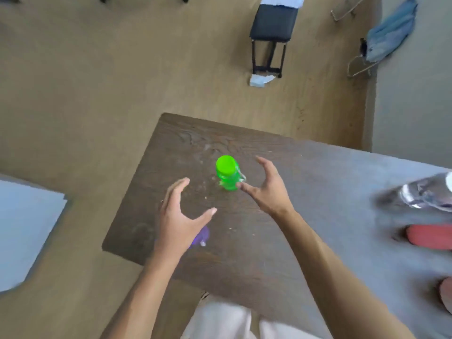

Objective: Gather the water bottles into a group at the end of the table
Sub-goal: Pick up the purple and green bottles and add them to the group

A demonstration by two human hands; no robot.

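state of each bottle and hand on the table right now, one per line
green bottle: upright, capped, not held
purple bottle: mostly hidden under left hand, pose unclear
clear bottle: lying on its side, blurred
left hand: open, empty
right hand: open, empty

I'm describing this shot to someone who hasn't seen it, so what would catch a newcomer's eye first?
The bright green bottle stands upright near the far end of the dark wooden table, by far the loudest colour. Both hands are open above the table: the right hand just beside the bottle, the left hand nearer the camera, partly covering a purple object. At the right edge a clear bottle lies on its side, blurred.
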